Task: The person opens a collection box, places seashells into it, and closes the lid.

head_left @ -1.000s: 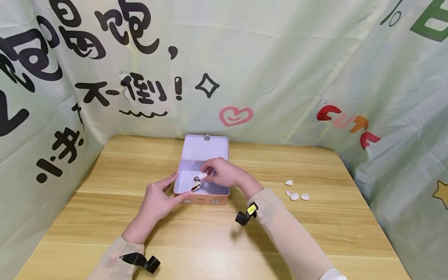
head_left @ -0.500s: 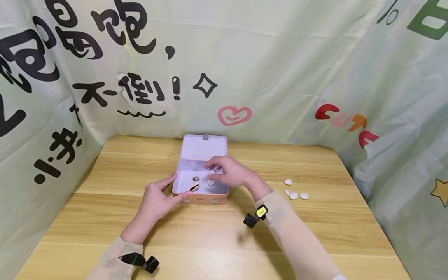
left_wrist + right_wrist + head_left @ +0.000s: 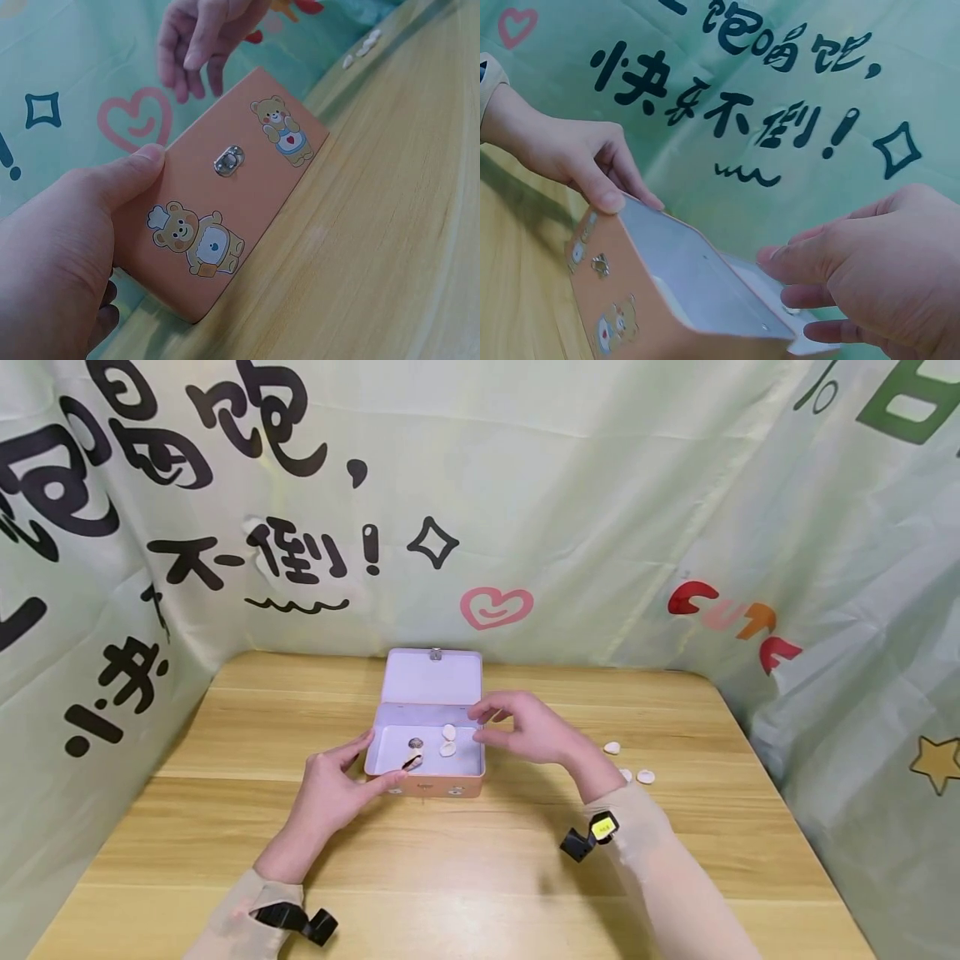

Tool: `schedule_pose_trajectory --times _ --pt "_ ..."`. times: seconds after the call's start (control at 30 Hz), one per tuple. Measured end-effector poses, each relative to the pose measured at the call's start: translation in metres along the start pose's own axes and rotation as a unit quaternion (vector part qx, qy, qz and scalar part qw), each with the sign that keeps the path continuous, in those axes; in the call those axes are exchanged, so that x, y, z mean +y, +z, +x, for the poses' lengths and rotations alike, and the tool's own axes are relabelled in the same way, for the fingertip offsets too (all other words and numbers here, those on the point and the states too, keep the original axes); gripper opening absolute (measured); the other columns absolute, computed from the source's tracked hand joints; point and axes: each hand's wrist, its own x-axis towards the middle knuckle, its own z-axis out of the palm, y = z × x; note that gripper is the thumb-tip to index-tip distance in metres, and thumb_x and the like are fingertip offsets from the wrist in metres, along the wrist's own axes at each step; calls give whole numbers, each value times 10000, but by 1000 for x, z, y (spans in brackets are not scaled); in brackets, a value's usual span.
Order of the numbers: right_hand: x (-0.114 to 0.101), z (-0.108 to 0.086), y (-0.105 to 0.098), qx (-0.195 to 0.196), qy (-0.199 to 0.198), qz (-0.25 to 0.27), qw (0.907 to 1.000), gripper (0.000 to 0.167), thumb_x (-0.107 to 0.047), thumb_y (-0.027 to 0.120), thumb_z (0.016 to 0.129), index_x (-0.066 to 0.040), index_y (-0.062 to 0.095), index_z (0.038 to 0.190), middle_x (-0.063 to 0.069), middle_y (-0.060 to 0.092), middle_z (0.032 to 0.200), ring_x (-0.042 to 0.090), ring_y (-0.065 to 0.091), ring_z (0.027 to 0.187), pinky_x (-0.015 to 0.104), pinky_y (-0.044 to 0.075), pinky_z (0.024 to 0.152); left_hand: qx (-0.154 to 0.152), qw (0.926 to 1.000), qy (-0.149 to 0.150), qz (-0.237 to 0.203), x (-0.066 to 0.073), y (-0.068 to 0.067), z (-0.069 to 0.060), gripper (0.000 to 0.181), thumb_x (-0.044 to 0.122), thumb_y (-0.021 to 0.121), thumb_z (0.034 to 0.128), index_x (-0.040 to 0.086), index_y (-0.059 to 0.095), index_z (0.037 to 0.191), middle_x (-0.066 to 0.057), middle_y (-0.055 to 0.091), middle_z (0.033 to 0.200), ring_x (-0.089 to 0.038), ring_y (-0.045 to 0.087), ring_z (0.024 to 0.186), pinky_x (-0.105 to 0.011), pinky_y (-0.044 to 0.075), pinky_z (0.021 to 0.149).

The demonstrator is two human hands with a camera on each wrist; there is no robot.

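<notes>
Here, shells (image 3: 447, 749) lie in the open box (image 3: 438, 787) my left hand (image 3: 333, 789) grips on the bench (image 3: 450, 877); my right hand (image 3: 525, 727), fingers parted, empty, hovers beside. Boxing shells seems underway; another likely needs reaching right, to stray shells (image 3: 646, 777).

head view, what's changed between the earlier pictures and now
The right hand has let go inside the orange rectangular box and moved rightward, holding nothing; two small white oval shells now lie uncovered there. The left hand still grips the box, and the small dark round shell stays put.
</notes>
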Motion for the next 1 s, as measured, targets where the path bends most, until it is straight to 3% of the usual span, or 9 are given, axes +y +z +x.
schedule_pose_trajectory --times 0.33,0.67,1.0 --pt "17 -41 -22 466 330 -18 9984 245 -71 806 953 -46 751 1190 33 751 1151 240 702 1060 567 547 982 20 10000 3 -12 -1 0 0 858 391 991 752 -37 638 1407 -144 624 1434 -367 539 1355 -551 470 1075" --pt "42 -79 -42 816 731 73 9940 217 -112 799 970 -71 759 1180 50 747 1154 307 699 1088 649 523 962 -2 10000 -52 -2 0 0 0 862 403 987 754 -33 638 1410 -140 626 1436 -376 545 1354 -556 474 1073" --pt "68 -105 -62 914 1190 -215 9884 276 -120 756 1005 15 717 1243 223 707 1230 368 663 1150 644 514 984 25 10000 -32 63 0 0 0 854 399 989 752 -26 645 1407 -141 624 1434 -390 546 1350 -559 482 1065"
